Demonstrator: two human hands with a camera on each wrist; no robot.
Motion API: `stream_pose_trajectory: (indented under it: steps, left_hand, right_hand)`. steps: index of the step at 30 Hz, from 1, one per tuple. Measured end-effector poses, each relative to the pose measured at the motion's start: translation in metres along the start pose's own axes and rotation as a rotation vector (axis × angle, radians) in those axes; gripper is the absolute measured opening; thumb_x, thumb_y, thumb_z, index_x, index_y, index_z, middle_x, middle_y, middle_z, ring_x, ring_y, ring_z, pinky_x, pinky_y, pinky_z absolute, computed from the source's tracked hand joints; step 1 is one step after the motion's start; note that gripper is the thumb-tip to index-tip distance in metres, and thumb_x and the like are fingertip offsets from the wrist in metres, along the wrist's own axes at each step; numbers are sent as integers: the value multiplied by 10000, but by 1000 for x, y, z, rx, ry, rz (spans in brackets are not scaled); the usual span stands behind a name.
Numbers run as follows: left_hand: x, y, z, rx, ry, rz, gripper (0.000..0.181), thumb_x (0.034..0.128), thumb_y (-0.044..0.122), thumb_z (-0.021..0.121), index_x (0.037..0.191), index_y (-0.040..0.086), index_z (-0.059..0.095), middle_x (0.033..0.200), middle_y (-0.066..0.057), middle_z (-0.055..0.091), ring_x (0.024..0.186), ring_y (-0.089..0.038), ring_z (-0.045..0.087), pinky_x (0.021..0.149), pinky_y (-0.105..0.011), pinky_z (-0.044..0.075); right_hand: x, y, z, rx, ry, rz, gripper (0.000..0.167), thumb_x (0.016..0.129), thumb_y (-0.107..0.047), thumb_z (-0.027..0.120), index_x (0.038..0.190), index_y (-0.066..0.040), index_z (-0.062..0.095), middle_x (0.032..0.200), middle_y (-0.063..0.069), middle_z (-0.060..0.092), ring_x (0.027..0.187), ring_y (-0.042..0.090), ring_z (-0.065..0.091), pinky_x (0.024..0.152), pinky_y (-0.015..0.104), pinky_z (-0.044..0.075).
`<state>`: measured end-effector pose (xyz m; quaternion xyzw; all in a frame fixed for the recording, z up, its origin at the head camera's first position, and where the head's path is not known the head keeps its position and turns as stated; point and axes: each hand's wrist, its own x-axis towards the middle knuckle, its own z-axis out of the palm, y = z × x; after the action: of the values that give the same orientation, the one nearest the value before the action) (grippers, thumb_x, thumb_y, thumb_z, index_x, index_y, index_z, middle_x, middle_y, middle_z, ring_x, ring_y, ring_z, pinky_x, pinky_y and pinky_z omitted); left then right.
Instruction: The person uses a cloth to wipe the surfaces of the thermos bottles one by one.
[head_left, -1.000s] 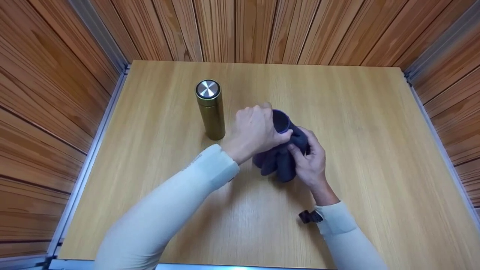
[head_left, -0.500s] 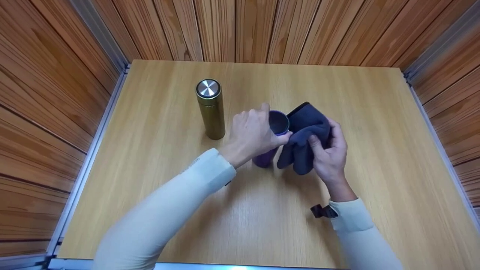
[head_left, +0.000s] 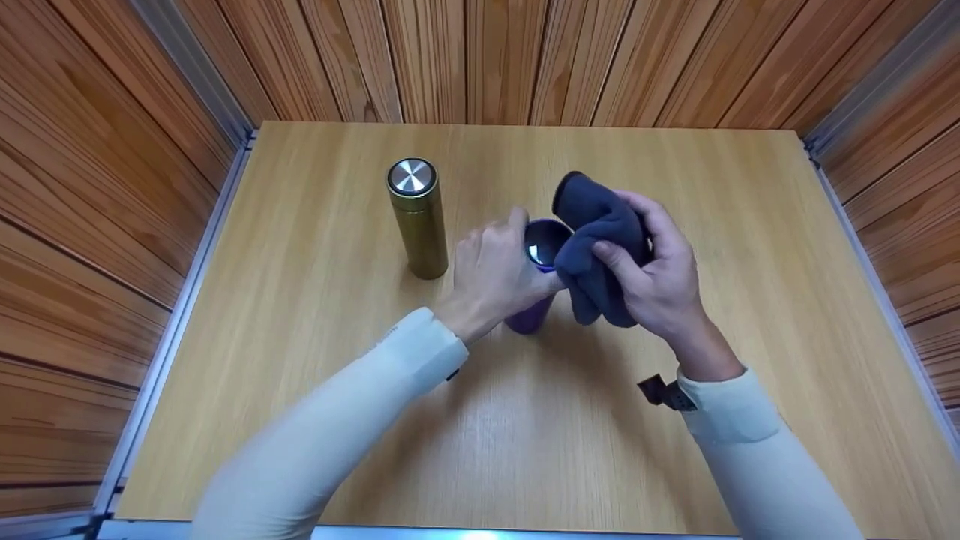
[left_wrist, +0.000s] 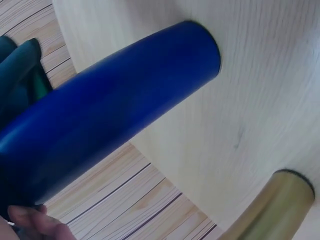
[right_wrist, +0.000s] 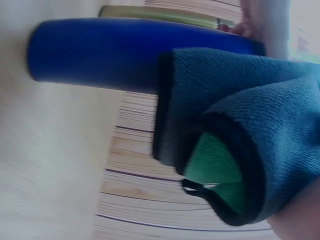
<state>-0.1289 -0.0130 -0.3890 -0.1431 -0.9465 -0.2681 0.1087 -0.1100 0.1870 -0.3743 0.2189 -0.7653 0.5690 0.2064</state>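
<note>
A tall purple tumbler (head_left: 529,318) with an open top stands on the table; it looks blue in both wrist views. My left hand (head_left: 495,270) grips it near the rim from the left. My right hand (head_left: 664,277) holds a bunched dark grey cloth (head_left: 600,251), thumb on the near side, against the right of the tumbler's rim. In the right wrist view the cloth (right_wrist: 240,110) shows black edging, a small loop and a green inner face. It overlaps part of the tumbler (right_wrist: 95,52) there, so whether they touch is hard to tell.
A gold flask (head_left: 424,236) with a shiny metal-topped lid stands upright to the left of the tumbler, close to my left hand. The wooden table (head_left: 337,247) is bounded by metal rails and wood-panelled walls (head_left: 495,60) at the back and sides.
My right hand has drawn the cloth off the tumbler's side to the right, then raised it toward the rim. The left hand keeps its grip, shifting slightly left.
</note>
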Motion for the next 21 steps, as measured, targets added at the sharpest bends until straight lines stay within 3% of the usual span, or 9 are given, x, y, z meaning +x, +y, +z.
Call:
stream_pose_trajectory:
  steps: [3,13,17,21]
  left_hand:
    - [-2,-3,3,-44,28,8,693,808,698,710,1111,82,611,883,-40,670,761,-192,623,682,-327,542]
    - [-9,-11,12,-108,91,21,659,788,661,752,1099,97,610,929,-11,639,854,-202,560,784,-355,490]
    - [-14,-16,19,-101,87,26,695,777,668,761,1141,88,641,991,-25,621,923,-215,545,830,-361,471]
    - [-19,-22,26,-154,80,27,689,780,630,790,1214,105,682,1062,-31,640,989,-216,542,866,-365,461]
  right_hand:
    - [9,-6,1,-64,-66,-40,509,884,63,741,1367,10,590,1252,126,659,1110,207,603,977,312,452]
    - [22,-16,4,-239,-159,-100,504,903,-102,781,1375,-56,612,1254,92,677,1084,217,546,884,364,416]
    - [26,-20,6,-290,-213,-102,496,917,-156,776,1375,-60,611,1277,83,680,1093,244,535,893,419,406]
    - [30,-22,9,-342,-299,-91,496,948,-213,746,1398,-73,592,1281,107,659,1114,280,510,919,444,397]
